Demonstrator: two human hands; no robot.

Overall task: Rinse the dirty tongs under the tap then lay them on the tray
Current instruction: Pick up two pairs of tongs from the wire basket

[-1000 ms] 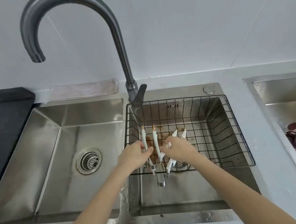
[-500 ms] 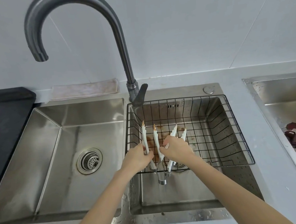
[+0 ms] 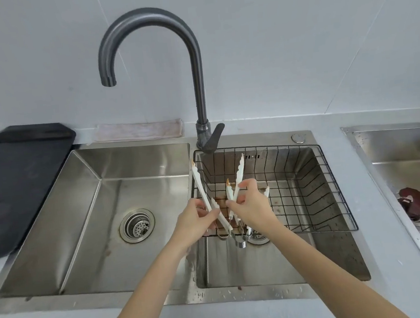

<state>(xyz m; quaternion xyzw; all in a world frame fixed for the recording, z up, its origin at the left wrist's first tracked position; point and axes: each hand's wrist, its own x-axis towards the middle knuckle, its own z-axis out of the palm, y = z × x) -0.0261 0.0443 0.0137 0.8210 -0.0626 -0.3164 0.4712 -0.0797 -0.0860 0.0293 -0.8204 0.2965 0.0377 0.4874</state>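
Observation:
Two white tongs with orange-stained tips are held above the black wire basket point(image 3: 308, 175) in the right sink bowl. My left hand point(image 3: 194, 219) grips one pair, the left tongs point(image 3: 200, 185), whose far arm rises over the basket's left rim. My right hand point(image 3: 252, 206) grips the right tongs point(image 3: 239, 171), tips pointing up and away. Their metal hinge ends point(image 3: 240, 243) hang below my hands. The dark grey tap point(image 3: 197, 83) arches left, its spout point(image 3: 108, 81) over the left bowl with no water running. The black tray point(image 3: 18, 177) lies on the counter at far left.
The left sink bowl point(image 3: 81, 222) holds only its drain strainer point(image 3: 137, 225). A folded pale cloth point(image 3: 138, 130) lies behind it by the wall. The tap lever point(image 3: 213, 138) points toward the basket. Another sink point(image 3: 411, 178) with a dark red object point(image 3: 412, 203) sits at the right.
Both hands have lifted the tongs higher out of the basket, and the left pair has swung left over the basket rim. The camera view has shifted, so the tap now appears nearer the middle.

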